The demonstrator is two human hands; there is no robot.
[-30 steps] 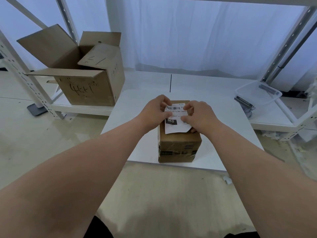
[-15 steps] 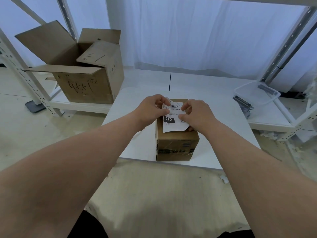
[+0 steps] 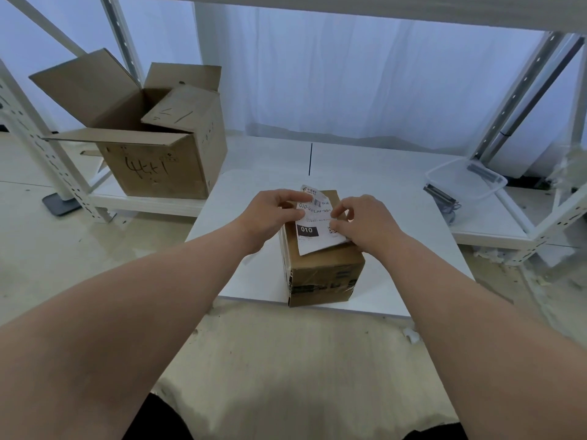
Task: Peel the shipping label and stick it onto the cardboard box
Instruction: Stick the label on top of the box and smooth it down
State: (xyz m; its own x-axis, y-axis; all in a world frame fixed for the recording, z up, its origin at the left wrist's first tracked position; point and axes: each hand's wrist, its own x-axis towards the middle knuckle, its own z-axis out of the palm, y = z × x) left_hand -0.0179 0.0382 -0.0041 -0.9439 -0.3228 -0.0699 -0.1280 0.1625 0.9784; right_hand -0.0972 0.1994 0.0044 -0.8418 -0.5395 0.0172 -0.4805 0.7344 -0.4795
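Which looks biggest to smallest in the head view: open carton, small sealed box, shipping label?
1. open carton
2. small sealed box, though it sits nearer the camera
3. shipping label, held by both hands

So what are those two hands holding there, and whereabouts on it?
A white shipping label, over the small cardboard box. The left hand pinches its left edge near the top; the right hand pinches its right edge.

Two boxes, one label
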